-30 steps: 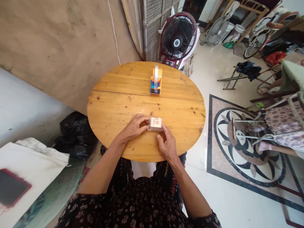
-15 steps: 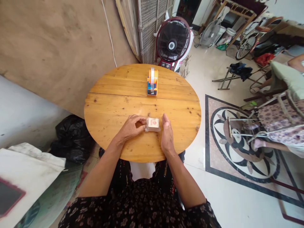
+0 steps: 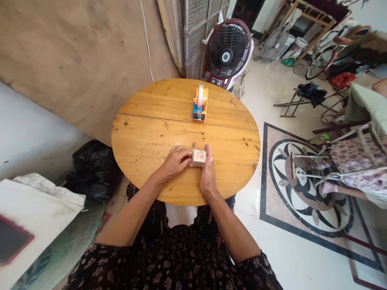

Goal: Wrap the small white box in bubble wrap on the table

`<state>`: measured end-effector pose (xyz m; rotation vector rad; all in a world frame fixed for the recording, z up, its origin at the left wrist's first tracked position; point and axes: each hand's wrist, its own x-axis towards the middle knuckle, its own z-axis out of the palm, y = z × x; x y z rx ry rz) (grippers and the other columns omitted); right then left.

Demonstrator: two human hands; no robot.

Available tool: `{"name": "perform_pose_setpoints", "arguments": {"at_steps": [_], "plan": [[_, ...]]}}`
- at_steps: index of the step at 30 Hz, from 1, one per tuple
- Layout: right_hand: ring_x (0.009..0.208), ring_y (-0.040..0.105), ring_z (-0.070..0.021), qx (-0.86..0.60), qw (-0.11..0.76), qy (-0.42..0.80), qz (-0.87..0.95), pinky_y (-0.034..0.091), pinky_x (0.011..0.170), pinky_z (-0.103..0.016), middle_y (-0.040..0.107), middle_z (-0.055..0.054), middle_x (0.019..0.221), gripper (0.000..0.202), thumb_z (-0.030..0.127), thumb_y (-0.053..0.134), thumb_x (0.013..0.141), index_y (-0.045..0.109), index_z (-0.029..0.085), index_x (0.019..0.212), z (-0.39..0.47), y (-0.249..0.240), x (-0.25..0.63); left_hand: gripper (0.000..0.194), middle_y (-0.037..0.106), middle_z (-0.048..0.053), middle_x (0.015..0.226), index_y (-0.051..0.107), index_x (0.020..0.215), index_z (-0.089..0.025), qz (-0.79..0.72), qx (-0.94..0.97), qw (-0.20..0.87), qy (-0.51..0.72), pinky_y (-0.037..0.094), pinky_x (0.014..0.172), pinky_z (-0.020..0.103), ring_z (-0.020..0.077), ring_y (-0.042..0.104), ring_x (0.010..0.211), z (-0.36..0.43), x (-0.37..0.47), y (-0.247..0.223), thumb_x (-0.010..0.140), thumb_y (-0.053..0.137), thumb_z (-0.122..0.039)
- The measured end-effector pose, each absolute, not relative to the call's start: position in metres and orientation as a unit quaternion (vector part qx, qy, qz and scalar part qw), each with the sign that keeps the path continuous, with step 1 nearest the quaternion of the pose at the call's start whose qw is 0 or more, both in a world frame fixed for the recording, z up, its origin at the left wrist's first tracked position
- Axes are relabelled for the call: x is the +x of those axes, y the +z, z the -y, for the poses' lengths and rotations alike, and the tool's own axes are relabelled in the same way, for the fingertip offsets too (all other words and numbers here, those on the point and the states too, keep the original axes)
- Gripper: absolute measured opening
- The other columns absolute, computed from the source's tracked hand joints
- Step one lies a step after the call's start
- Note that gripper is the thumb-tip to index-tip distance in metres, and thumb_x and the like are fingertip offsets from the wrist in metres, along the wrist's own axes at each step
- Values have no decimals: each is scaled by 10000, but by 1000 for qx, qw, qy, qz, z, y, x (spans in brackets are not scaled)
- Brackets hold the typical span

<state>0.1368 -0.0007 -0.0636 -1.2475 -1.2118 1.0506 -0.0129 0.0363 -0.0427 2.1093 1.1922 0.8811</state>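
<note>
A small pale box with red print [image 3: 199,156], in clear wrapping, rests on the round wooden table [image 3: 145,133] in front of me. My left hand [image 3: 175,162] is at the box's left end, its thumb and fingertips pinched on the wrapping there. Flat against the right end lies my right hand [image 3: 208,171], fingers stretched forward and not wrapped round the box. Beyond them, near the table's far side, stands an orange and blue tape dispenser [image 3: 200,104] with a strip of clear tape over it.
Behind the table is a dark red and white fan [image 3: 227,52]. Black bags [image 3: 92,169] lie on the left by the wall. On the right are a folding stool [image 3: 302,96] and a seated person's patterned clothing [image 3: 350,155].
My right hand has moved left until it touches the box's right end. My left hand stays at the left end. The whole view has shifted slightly.
</note>
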Motion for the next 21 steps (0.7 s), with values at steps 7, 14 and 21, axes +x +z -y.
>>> {"name": "perform_pose_setpoints", "arguments": {"at_steps": [7, 14, 21], "plan": [[1460, 213, -162, -517, 527, 462, 492, 214, 1194, -445, 184, -56, 1597, 679, 598, 118, 962, 179, 217, 1521, -3, -58, 150, 242, 679, 34, 890, 657, 1008, -200, -464, 773, 256, 349, 426, 893, 379, 199, 588, 880, -35, -15, -43, 794, 544, -206], [1452, 240, -165, -513, 529, 458, 498, 232, 1187, -451, 216, -64, 1588, 659, 578, 117, 971, 184, 221, 1521, -9, -57, 148, 227, 692, 26, 833, 677, 1003, -211, -470, 781, 237, 337, 411, 902, 392, 202, 588, 859, -36, -13, -43, 814, 552, -237], [1459, 220, -179, -510, 523, 450, 513, 202, 1197, -444, 223, -52, 1587, 643, 580, 207, 969, 245, 227, 1505, -6, -57, 140, 195, 653, 38, 780, 669, 868, -190, -447, 809, 213, 316, 416, 877, 383, 195, 552, 820, -34, -8, -46, 869, 475, -218]]}}
